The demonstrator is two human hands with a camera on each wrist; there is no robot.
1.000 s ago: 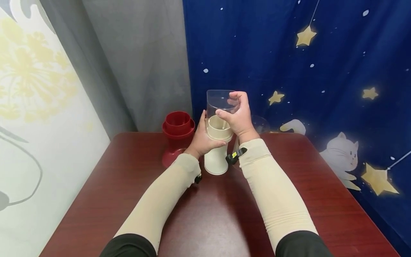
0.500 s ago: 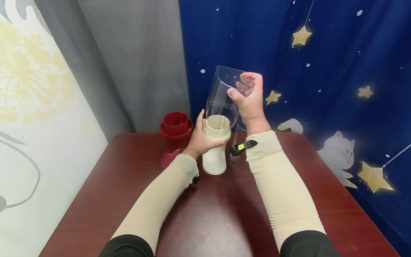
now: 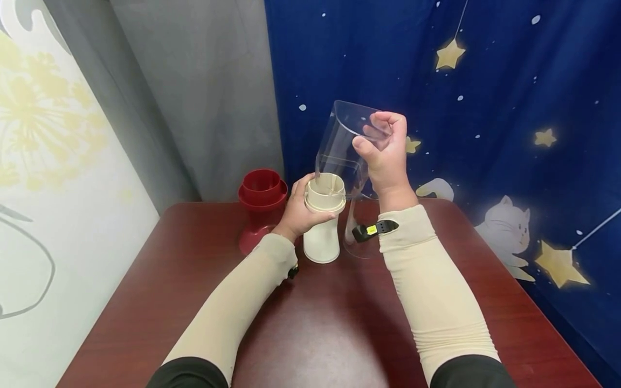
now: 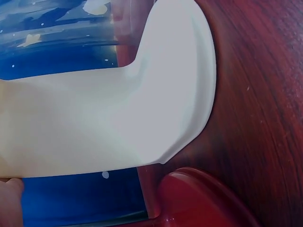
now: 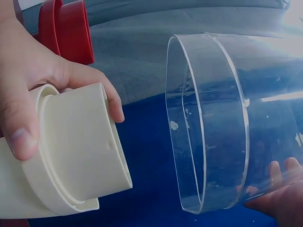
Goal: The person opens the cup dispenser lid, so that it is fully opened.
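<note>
A cream plastic base stands upright on the dark red table. My left hand grips it round its upper rim. My right hand holds a clear plastic container by its top edge, tilted and lifted just off the cream base's open mouth. In the right wrist view the clear container's open end faces the base with a gap between them. My right hand's fingertips show through the clear wall.
A dark red base of the same shape stands just left of the cream one. A second clear container stands behind my right wrist. Blue starry cloth and a grey curtain hang close behind the table's far edge.
My right hand has lifted the clear container up off the cream base and tilted it to the right. My left hand has stayed on the base.
</note>
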